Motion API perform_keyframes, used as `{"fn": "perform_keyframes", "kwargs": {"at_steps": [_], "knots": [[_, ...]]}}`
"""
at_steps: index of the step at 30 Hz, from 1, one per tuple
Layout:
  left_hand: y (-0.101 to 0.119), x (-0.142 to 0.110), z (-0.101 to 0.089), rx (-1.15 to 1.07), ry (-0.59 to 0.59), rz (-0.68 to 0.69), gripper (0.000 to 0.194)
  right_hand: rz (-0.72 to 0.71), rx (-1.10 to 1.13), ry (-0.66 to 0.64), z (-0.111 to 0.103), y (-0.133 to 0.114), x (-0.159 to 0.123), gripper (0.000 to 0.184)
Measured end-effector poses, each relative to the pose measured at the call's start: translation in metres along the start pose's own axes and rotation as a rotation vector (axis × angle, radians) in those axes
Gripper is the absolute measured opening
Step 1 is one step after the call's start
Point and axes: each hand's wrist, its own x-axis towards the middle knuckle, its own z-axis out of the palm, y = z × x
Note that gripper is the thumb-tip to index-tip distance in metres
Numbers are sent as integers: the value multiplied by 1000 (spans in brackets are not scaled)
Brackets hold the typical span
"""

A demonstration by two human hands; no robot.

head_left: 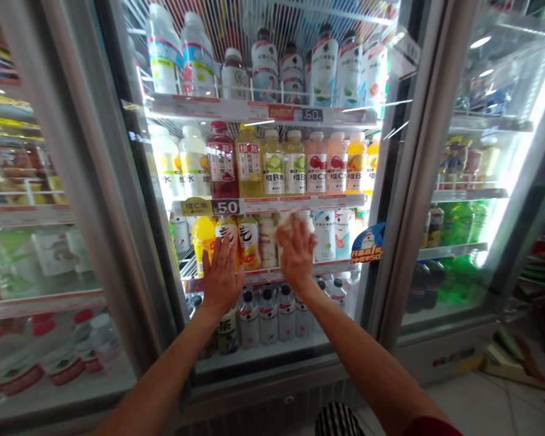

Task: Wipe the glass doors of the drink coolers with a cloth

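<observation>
Both of my hands are raised against the glass door (372, 151) of a lit drinks fridge. My left hand (221, 280) lies flat on the glass with its fingers stretched, in front of the yellow and orange drink bottles (249, 242). To its right, my right hand (296, 254) is bent and smeared by motion. Its fingers press what looks like a crumpled pale cloth (287, 223) to the glass, in front of cream-coloured bottles (267, 242). The cloth is partly hidden and blurred.
Behind the glass, shelves hold rows of bottles, with a price strip (227, 207) along one edge. A blue sticker (369, 243) shows at the right. Metal door frames (418, 181) stand at both sides, with more fridge sections beyond. A cardboard piece (518, 363) lies on the tiled floor.
</observation>
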Motion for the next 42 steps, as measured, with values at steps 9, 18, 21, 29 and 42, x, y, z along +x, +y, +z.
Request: {"fn": "perform_keyframes", "kwargs": {"at_steps": [9, 18, 21, 29, 42], "knots": [[-38, -16, -15, 37, 14, -115, 66, 237, 27, 51, 9, -23, 19, 53], [-57, -13, -30, 36, 22, -224, 66, -27, 30, -98, 6, -37, 29, 47], [-59, -12, -32, 38, 23, -213, 69, 202, 10, -57, 10, -42, 46, 50], [-68, -9, -37, 38, 27, -178, 68, -299, 180, -154, 24, -89, 51, 46], [-81, -4, -66, -95, 68, -134, 64, -422, 175, -132, 39, -132, 115, 44]]}}
